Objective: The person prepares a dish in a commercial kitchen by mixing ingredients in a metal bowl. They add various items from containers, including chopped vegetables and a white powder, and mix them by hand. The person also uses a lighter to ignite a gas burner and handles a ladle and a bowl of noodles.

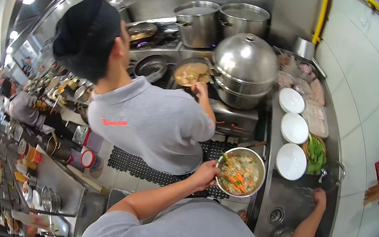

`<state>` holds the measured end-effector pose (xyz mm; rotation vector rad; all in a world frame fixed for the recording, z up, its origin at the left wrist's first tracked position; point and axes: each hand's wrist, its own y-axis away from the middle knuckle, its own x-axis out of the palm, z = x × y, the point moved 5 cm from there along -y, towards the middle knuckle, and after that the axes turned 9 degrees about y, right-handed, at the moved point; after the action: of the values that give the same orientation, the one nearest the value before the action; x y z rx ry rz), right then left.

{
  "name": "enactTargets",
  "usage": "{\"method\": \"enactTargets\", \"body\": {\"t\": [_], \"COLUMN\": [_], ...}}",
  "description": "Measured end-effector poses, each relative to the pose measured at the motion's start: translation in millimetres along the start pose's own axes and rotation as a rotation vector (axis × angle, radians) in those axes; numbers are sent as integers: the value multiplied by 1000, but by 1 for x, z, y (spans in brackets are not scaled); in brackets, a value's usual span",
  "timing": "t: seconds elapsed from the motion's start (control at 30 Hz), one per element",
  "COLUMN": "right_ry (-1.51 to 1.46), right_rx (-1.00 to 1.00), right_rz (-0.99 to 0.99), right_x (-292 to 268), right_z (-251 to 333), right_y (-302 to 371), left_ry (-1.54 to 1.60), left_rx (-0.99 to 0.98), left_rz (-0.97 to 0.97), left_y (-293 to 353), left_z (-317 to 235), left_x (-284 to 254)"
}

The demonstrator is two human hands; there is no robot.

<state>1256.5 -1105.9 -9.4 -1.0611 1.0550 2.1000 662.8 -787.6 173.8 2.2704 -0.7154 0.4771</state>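
Observation:
My left hand [206,175] is closed on the rim of a round metal bowl [261,174], keeping it in front of my body. Inside lies a food mix [239,175] of orange strips, pale pieces and some green. Over the sink [281,191] on the right, my right hand [319,197] reaches out beside the tap [341,171]. Splashing water [305,189] shows just left of that hand. Its fingers are foreshortened, so their pose cannot be made out. Several white bowls, including a near one [291,161], stand in a row beyond the sink.
Close ahead on the left, a co-worker in a grey shirt [150,117] handles a pan of food [192,74] at the stove. A large domed steamer [246,61] and tall pots [196,24] stand behind. A basket of green leaves [316,154] sits by the white bowls.

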Motion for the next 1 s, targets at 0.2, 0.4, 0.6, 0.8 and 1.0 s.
{"method": "enactTargets", "body": {"t": [0.2, 0.4, 0.6, 0.8, 1.0], "right_ry": [-189, -594, -539, -1311, -647], "right_rx": [89, 405, 290, 159, 311], "right_rz": [-150, -123, -44, -409, -651], "right_x": [-5, 13, -10, -20, 14], "right_z": [54, -3, 95, 27, 19], "right_y": [-5, -20, 12, 9, -4], "left_ry": [-29, -4, 4, -54, -37], "left_rx": [5, -12, 24, 19, 33], "left_rz": [-40, -9, -115, -50, -89], "left_y": [-4, -4, 0, -6, 8], "left_z": [8, 6, 17, 18, 20], "left_x": [-16, 2, -14, -9, -10]}}
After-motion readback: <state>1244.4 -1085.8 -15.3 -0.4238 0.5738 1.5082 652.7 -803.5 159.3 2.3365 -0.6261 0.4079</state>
